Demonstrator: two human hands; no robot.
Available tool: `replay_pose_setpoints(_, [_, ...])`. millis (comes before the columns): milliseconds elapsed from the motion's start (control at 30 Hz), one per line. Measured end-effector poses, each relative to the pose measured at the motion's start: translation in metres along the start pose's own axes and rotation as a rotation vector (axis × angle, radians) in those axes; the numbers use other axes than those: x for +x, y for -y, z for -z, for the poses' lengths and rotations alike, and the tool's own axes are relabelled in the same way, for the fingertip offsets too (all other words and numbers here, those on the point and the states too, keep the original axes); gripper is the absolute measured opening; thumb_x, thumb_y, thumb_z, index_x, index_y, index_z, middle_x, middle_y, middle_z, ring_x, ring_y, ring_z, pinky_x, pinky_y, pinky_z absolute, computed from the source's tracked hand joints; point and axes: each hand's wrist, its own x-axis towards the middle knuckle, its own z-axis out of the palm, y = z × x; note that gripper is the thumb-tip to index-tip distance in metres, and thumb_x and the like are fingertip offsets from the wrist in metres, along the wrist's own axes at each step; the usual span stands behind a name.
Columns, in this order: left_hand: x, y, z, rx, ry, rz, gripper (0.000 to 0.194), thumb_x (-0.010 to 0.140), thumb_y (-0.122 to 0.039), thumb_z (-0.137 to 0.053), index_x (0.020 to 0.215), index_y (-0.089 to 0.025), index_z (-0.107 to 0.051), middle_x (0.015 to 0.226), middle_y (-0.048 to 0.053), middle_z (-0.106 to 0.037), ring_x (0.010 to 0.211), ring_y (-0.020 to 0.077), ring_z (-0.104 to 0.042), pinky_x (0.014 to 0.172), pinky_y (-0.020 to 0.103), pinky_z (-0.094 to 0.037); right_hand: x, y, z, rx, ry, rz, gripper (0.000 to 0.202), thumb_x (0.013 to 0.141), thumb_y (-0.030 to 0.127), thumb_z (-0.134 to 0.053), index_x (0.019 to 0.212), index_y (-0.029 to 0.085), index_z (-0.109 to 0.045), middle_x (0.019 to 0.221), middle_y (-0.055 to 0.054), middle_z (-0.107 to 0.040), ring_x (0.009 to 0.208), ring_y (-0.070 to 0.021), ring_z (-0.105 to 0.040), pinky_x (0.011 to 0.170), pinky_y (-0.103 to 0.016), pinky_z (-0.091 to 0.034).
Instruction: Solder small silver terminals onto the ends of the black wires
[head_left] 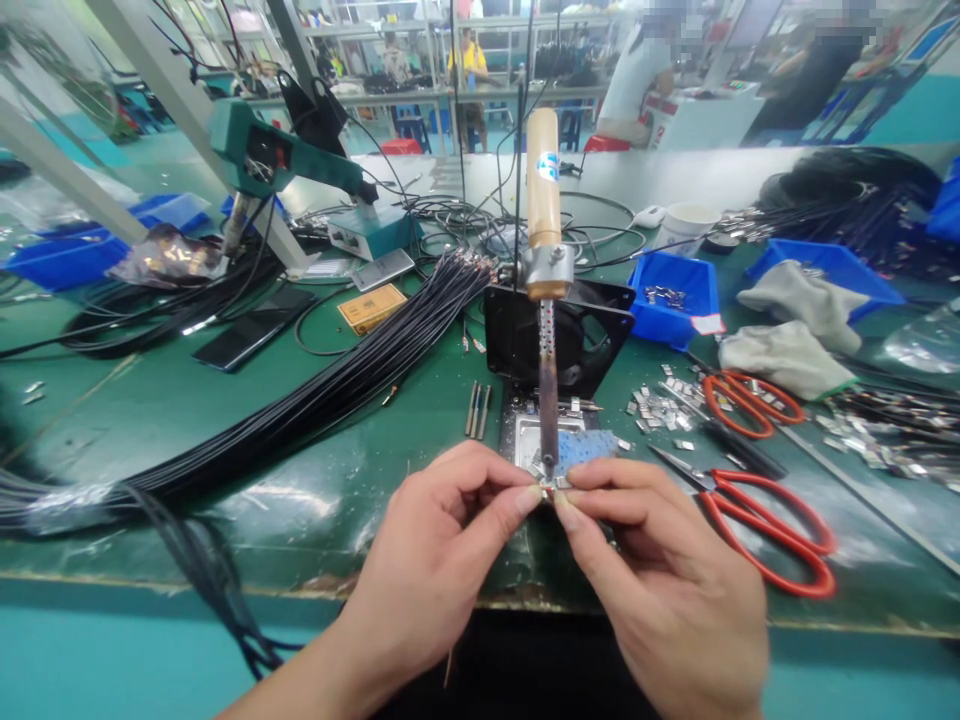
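Observation:
Directly beneath the tip of an upright soldering iron (pixel 544 210), my two hands meet fingertip to fingertip. The thumb and forefinger of my left hand (pixel 439 560) are closed on one end of a small metal connector (pixel 549 491) with a spot of red on it. My right hand (pixel 660 570) pinches its other end, fingers curled. Most of the connector is covered by my fingertips, so its exact form is hard to see. Behind the fingers lie a blue sponge (pixel 589 452) and a metal tray (pixel 529 432) at the iron's base.
A black fan (pixel 600 335) stands behind the iron. Scissors with red handles (pixel 780 530) and loose metal connectors (pixel 664 405) lie at the right, near a blue bin (pixel 675 290). A thick bundle of black cables (pixel 300 410) crosses the left. A phone (pixel 255 328) lies beyond it.

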Motion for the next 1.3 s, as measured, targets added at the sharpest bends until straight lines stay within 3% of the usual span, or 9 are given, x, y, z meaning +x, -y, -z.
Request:
replay_pose_setpoints(267, [-0.0013, 0.0001, 0.0014, 0.016, -0.003, 0.006, 0.016, 0.098, -0.035, -0.067, 0.089, -0.023, -0.075, 0.087, 0.000, -0.070, 0.083, 0.0182, -0.065, 0.077, 0.031, -0.049, -0.0005, 0.0002, 0.0006, -0.011, -0.002, -0.002, 0.015, 0.087, 0.012, -0.074, 0.090, 0.027, -0.075, 0.101, 0.000, -0.073, 0.089, -0.0163, -0.071, 0.078, -0.029, -0.059])
replay_pose_setpoints(1100, [-0.0010, -0.0003, 0.0006, 0.000, -0.006, 0.009, 0.014, 0.097, -0.032, -0.068, 0.089, -0.023, -0.075, 0.087, 0.000, -0.070, 0.083, 0.0176, -0.064, 0.076, 0.029, -0.049, -0.0033, -0.0010, 0.0004, 0.021, -0.005, 0.007, 0.016, 0.087, 0.011, -0.074, 0.090, 0.026, -0.074, 0.102, -0.002, -0.074, 0.091, -0.0183, -0.072, 0.079, -0.032, -0.061])
replay_pose_setpoints(1300, [-0.0033, 0.0018, 0.0008, 0.005, 0.007, 0.009, 0.014, 0.098, -0.032, -0.066, 0.090, -0.023, -0.076, 0.088, 0.001, -0.071, 0.083, 0.0183, -0.065, 0.076, 0.030, -0.048, 0.0000, 0.0034, -0.0023, 0.156, -0.017, -0.115, 0.007, 0.092, 0.016, -0.069, 0.091, 0.023, -0.071, 0.098, -0.003, -0.075, 0.081, -0.0156, -0.075, 0.071, -0.026, -0.066])
